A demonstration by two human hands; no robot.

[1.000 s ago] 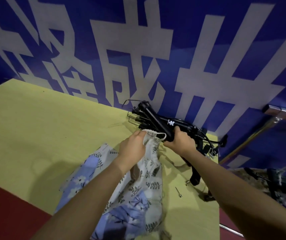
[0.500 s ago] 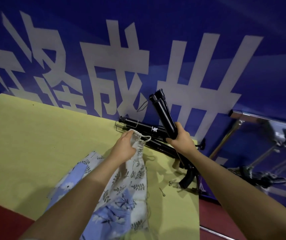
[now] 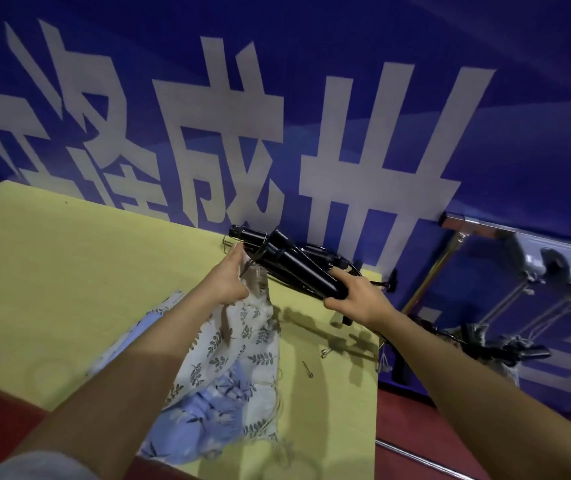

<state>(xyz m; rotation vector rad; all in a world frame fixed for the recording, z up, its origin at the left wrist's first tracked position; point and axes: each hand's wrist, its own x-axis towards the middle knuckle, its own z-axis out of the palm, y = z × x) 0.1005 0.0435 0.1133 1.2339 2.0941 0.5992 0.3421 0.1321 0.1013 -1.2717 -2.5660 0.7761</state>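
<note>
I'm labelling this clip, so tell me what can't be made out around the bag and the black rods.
- Head view: the left hand covers the mouth of the bag, so whether the black rods have entered it is unclear.
- Head view: the right hand hides the near ends of the black rods.
- Head view: the small metal pin on the table is too small to identify.

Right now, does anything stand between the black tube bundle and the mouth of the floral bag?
Nothing visible. The left hand holds the mouth of the floral bag beside the black tube bundle gripped by the right hand; a loose pin lies aside.
</note>
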